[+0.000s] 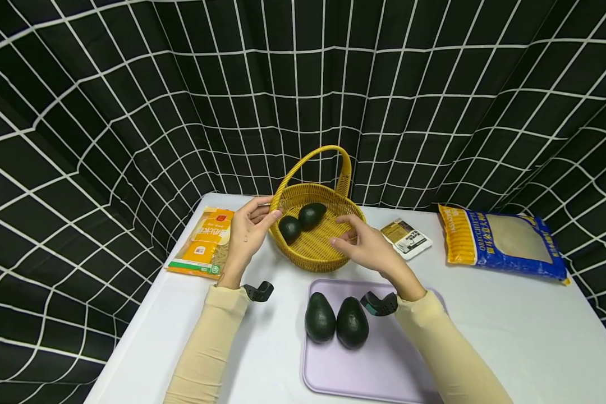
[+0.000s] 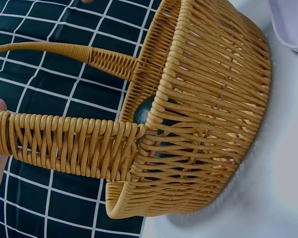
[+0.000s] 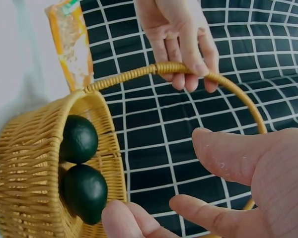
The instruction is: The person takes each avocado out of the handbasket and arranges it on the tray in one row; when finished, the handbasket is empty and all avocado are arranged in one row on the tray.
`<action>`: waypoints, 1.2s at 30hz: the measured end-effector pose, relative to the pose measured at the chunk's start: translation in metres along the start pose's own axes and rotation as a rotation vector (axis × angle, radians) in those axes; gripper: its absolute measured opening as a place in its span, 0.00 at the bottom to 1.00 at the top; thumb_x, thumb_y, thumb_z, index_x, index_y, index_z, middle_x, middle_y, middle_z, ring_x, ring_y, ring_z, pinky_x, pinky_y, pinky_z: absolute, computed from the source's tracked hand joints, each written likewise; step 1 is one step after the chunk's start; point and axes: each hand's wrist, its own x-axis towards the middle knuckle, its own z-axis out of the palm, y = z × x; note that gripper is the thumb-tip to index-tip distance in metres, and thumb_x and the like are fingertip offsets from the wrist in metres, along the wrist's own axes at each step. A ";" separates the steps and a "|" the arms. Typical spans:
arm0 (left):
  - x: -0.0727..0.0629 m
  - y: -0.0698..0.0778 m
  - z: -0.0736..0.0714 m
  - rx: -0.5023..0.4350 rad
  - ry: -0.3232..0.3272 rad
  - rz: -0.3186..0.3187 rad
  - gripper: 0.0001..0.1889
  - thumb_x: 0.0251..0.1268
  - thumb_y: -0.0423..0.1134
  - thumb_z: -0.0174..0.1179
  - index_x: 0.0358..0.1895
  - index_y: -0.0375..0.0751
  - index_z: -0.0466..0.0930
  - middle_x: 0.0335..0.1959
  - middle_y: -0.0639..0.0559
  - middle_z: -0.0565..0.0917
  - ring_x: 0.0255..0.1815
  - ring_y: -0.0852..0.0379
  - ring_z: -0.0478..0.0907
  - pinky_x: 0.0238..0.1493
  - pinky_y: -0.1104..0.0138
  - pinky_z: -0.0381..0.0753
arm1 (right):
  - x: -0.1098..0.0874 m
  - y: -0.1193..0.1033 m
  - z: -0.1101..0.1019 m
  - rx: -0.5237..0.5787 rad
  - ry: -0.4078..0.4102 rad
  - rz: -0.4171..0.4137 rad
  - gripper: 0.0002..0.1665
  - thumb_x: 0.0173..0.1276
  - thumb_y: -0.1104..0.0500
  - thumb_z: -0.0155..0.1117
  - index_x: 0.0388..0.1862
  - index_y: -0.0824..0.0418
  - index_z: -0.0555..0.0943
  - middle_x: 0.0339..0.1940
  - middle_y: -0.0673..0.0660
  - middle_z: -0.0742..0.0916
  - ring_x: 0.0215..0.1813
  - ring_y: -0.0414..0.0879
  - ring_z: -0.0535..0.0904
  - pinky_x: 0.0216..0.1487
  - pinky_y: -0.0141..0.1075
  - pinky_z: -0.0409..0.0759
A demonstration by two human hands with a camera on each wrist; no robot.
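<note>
A yellow wicker basket [image 1: 315,262] with a tall arched handle [image 2: 64,144] stands at the middle of the table. Inside, on its left side, lie two dark green avocados [image 1: 290,229] [image 3: 84,193], touching each other. My left hand [image 1: 247,233] holds the left part of the handle between thumb and fingers, as the right wrist view also shows. Over the right side of the basket hovers my right hand [image 1: 366,244], its fingers loosely bent and spread apart with nothing between them. Two more avocados [image 1: 320,318] lie side by side on a lilac tray [image 1: 384,365] in front.
An orange food bag [image 1: 207,241] lies left of the basket. To the right are a small white and brown packet [image 1: 406,238] and a blue and yellow orecchiette bag [image 1: 505,241]. Behind the table hangs a black cloth [image 1: 308,84] with a white grid.
</note>
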 end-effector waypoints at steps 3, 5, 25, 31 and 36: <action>0.000 0.000 -0.001 0.000 0.000 0.002 0.17 0.66 0.38 0.69 0.57 0.39 0.83 0.49 0.35 0.88 0.45 0.60 0.88 0.47 0.72 0.87 | 0.012 -0.003 0.000 -0.006 -0.009 0.012 0.32 0.72 0.49 0.65 0.71 0.56 0.69 0.47 0.64 0.86 0.46 0.55 0.83 0.39 0.38 0.80; 0.000 0.000 -0.001 -0.002 0.001 0.003 0.18 0.66 0.37 0.69 0.57 0.38 0.83 0.49 0.34 0.87 0.45 0.59 0.88 0.48 0.72 0.87 | 0.020 -0.005 0.001 -0.013 -0.013 0.021 0.33 0.73 0.48 0.65 0.72 0.57 0.69 0.49 0.64 0.85 0.48 0.56 0.83 0.40 0.39 0.81; 0.001 0.001 0.000 -0.004 -0.009 -0.015 0.18 0.66 0.36 0.69 0.58 0.38 0.82 0.49 0.36 0.88 0.46 0.56 0.87 0.48 0.72 0.87 | 0.088 0.010 -0.001 0.000 -0.132 0.162 0.38 0.76 0.47 0.59 0.76 0.64 0.62 0.51 0.64 0.78 0.51 0.59 0.82 0.54 0.45 0.84; 0.001 0.000 0.000 0.012 -0.008 -0.030 0.19 0.66 0.37 0.69 0.59 0.38 0.82 0.51 0.35 0.87 0.49 0.52 0.87 0.48 0.72 0.87 | 0.100 0.018 0.005 -0.005 -0.132 0.155 0.37 0.76 0.49 0.60 0.75 0.67 0.62 0.37 0.57 0.77 0.38 0.52 0.78 0.52 0.50 0.81; 0.001 -0.002 -0.001 0.005 -0.002 -0.027 0.18 0.66 0.36 0.69 0.58 0.39 0.83 0.50 0.34 0.87 0.49 0.50 0.87 0.48 0.71 0.87 | 0.110 0.023 0.010 -0.032 -0.126 0.150 0.39 0.76 0.48 0.60 0.77 0.64 0.61 0.45 0.62 0.81 0.42 0.54 0.79 0.56 0.52 0.80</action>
